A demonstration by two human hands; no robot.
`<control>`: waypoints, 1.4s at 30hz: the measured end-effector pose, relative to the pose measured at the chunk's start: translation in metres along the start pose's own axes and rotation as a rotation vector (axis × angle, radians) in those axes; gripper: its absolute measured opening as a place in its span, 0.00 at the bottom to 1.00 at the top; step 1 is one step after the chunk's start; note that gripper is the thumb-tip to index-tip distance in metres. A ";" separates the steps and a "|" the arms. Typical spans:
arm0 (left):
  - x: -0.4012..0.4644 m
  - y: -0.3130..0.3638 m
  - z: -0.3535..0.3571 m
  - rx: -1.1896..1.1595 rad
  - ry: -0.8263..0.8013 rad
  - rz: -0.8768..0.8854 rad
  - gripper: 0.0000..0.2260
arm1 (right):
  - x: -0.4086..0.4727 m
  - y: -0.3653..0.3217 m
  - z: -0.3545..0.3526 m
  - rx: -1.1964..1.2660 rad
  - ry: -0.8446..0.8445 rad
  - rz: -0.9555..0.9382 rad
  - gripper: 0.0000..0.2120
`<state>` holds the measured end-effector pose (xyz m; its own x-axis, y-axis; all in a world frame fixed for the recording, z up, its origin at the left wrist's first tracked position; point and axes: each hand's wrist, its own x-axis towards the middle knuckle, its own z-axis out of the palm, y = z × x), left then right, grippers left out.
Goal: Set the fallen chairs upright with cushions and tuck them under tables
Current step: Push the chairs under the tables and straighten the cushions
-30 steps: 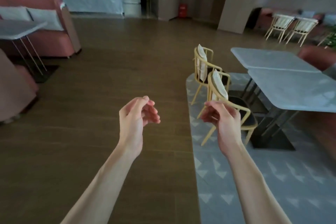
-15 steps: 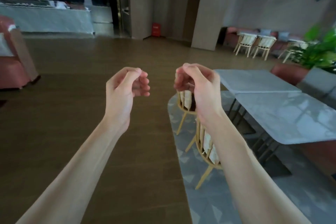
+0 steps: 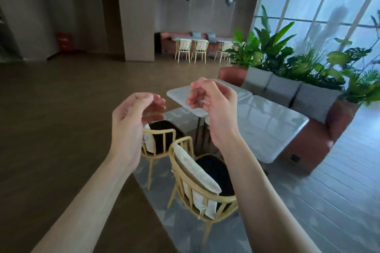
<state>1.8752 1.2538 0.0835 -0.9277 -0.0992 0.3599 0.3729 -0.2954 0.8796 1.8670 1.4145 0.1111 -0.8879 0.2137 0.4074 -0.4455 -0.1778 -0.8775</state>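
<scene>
Two yellow wooden chairs stand upright on a grey rug beside grey tables. The near chair (image 3: 202,187) has a black seat and a white cushion (image 3: 195,172) against its back. The far chair (image 3: 162,141) also carries a white cushion, partly hidden by my left hand. Both sit pulled out from the near table (image 3: 271,127); a second table (image 3: 185,98) joins it behind. My left hand (image 3: 135,117) and my right hand (image 3: 213,104) hover above the chairs with fingers loosely curled, holding nothing.
A red bench with grey cushions (image 3: 287,90) runs behind the tables, with green plants (image 3: 287,53) above it. Several more yellow chairs (image 3: 191,49) stand at a far table. Wooden floor (image 3: 61,119) spreads to the left of the patterned rug (image 3: 267,222).
The view has swung right and closer to the chairs and tables. Both hands stay raised with curled fingers and have lifted slightly; the plants and window screen have come into view.
</scene>
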 end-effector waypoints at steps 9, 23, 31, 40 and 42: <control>0.206 -0.097 -0.026 0.006 -0.147 -0.045 0.12 | 0.174 0.094 0.026 0.007 0.184 -0.129 0.12; 0.394 -0.299 0.049 -0.074 -0.632 -0.353 0.08 | 0.287 0.229 -0.031 -0.346 0.699 -0.001 0.13; 0.392 -0.438 0.067 0.083 -0.979 -0.684 0.09 | 0.243 0.322 -0.078 -0.422 1.116 0.334 0.13; 0.308 -0.570 -0.015 0.881 -1.619 -0.548 0.07 | 0.099 0.466 -0.107 -0.859 0.760 1.226 0.15; 0.293 -0.593 -0.042 0.985 -1.737 -0.357 0.09 | 0.063 0.498 -0.106 -0.995 0.441 1.388 0.17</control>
<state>1.3818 1.3596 -0.3455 -0.1754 0.8465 -0.5027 0.6515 0.4826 0.5853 1.6017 1.4414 -0.3267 -0.3469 0.6767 -0.6495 0.9238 0.1269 -0.3612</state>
